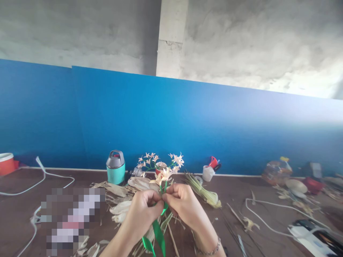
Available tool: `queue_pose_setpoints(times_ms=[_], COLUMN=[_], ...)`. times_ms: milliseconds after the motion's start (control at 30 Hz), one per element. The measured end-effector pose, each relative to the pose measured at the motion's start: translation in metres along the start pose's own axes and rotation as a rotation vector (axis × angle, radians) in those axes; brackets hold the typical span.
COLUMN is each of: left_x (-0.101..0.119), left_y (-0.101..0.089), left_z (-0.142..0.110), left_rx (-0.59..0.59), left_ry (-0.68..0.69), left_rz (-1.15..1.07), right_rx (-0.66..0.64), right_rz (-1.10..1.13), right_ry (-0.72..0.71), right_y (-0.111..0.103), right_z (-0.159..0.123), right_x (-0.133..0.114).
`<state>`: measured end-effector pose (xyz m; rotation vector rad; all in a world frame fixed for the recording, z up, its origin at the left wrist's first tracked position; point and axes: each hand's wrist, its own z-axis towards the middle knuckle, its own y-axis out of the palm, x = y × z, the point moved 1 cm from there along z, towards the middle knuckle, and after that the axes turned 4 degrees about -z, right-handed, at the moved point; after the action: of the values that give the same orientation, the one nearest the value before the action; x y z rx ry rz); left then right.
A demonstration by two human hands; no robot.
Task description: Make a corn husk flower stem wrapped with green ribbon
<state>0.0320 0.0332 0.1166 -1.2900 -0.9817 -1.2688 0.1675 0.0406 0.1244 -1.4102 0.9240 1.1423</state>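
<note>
- The head camera is looking forward and down from above the wearer's forearms (pixel 119 237).
- It is facing a blue partition (pixel 128 117), whose top edge is sloping down toward the right; a concrete wall (pixel 227 43) is filling the frame above.
- The left hand (pixel 146 208) and right hand (pixel 184 203) are showing close by, at lower centre.
- The brown tabletop (pixel 230 189) is spreading across the bottom, lying nearer than the partition.

Green tape (pixel 159 235) partly below frame

left hand (pixel 148 206) and right hand (pixel 180 200) pinching green stems (pixel 165 185) at lower centre, pale flowers (pixel 165 174) above, green strip (pixel 159 237) below, teal container (pixel 116 174) lower left, blue panel (pixel 166 117) across the middle
</note>
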Motion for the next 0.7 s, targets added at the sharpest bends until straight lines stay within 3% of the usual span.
queue_pose_setpoints(times_ms=[167,533,600,700], left_x=[0.0065,0.0052,0.005,0.0033], left_y=[-0.0029,-0.0016,-0.0029,-0.0061], left_z=[-0.0045,-0.0047,-0.0047,-0.0054], left_rx=[-0.076,-0.074,-0.096,-0.148], left_ry=[-0.089,-0.047,-0.05,-0.099], left_rz=[-0.145,-0.134,-0.224,-0.413], right_rx=[-0.043,0.006,-0.052,-0.239], right_rz=[0.014,0.051,0.146,0.38], right_ry=[-0.019,0.023,0.003,-0.071], right_y=[-0.0029,-0.0015,-0.0035,-0.0042], right_z=[-0.0037,-0.0057,-0.0046,-0.0013], right_x=[-0.0001,-0.0052,-0.0039,-0.0001])
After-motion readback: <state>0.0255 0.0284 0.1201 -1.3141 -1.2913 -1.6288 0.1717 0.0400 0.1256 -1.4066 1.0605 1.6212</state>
